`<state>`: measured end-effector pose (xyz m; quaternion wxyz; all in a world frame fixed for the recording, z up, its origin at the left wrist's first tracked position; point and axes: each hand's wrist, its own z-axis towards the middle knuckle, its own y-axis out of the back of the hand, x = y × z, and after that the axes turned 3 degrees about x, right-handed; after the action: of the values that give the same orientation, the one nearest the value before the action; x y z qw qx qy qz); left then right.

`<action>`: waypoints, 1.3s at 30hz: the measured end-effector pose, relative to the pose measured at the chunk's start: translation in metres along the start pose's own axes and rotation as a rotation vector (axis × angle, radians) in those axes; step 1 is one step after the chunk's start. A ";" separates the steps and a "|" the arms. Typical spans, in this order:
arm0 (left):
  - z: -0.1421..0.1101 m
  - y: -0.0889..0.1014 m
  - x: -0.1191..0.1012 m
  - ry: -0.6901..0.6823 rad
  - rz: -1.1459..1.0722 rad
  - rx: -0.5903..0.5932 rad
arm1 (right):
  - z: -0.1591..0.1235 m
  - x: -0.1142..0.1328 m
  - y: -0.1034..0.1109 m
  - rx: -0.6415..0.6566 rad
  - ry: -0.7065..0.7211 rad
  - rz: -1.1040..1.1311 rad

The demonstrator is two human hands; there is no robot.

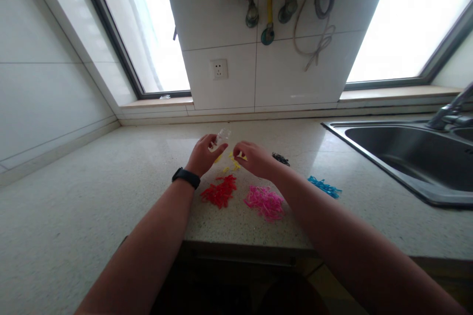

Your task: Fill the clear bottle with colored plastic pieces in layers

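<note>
My left hand [206, 154], with a black band on its wrist, is closed around a small clear container [223, 136], tilted above the counter. Close by on the right, my right hand [252, 158] has its fingers curled into a pinch; whatever is in them is too small to make out. Beneath and between the hands lie scattered yellow rubber bands [234, 162]. Nearer to me are a pile of red rubber bands [220, 192] and a pile of pink ones [264, 202]. Black bands [281, 159] and blue bands [324, 186] lie right of my right hand.
The speckled stone counter [111, 206] runs to a tiled wall with a power socket [219, 69]. A steel sink [410, 157] with a faucet [449, 110] is set in at the right. Hoses and valves [268, 34] are on the wall above.
</note>
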<state>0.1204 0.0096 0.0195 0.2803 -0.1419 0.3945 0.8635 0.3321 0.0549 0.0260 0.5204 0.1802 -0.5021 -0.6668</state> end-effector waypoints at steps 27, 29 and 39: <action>0.002 -0.008 0.007 0.161 -0.332 0.055 | 0.001 0.003 -0.005 0.369 0.129 -0.153; 0.002 -0.010 0.010 0.187 -0.375 0.059 | 0.001 0.003 -0.005 0.371 0.126 -0.153; 0.002 -0.012 0.010 0.251 -0.536 0.095 | -0.001 0.006 0.002 0.360 0.142 -0.158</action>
<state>0.1191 0.0211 0.0084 0.4538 -0.3334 0.4145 0.7149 0.3315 0.0491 0.0285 0.4600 0.3554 -0.5596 -0.5907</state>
